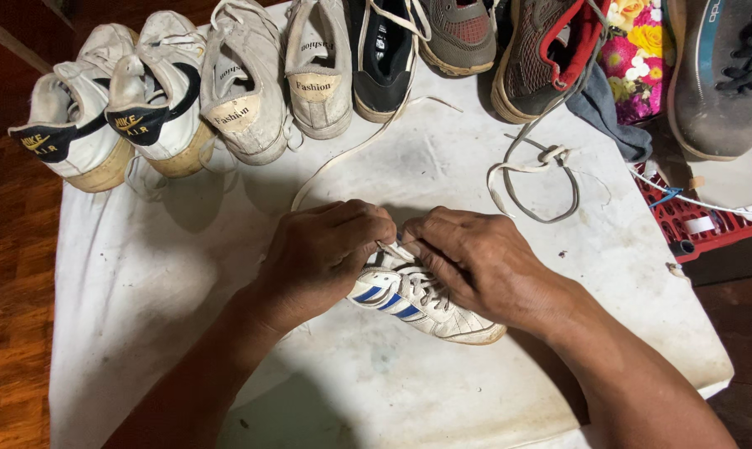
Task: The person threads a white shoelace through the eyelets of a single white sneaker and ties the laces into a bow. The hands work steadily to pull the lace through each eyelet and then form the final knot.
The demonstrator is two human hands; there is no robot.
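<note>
A small white sneaker with blue side stripes (418,303) lies on a stained white cloth (160,274), toe pointing to the lower right. My left hand (322,249) and my right hand (476,258) meet over its lace area. Both pinch the white lace (390,247) between closed fingers. The heel and tongue of the sneaker are hidden under my hands. One long lace end (351,154) trails away toward the far shoes.
A row of worn shoes lines the far edge: two white sneakers with black trim (110,108), two off-white ones (276,75), a black one (382,58), grey-red ones (542,58). Loose knotted laces (542,166) lie right of centre. A red crate (692,224) sits at right.
</note>
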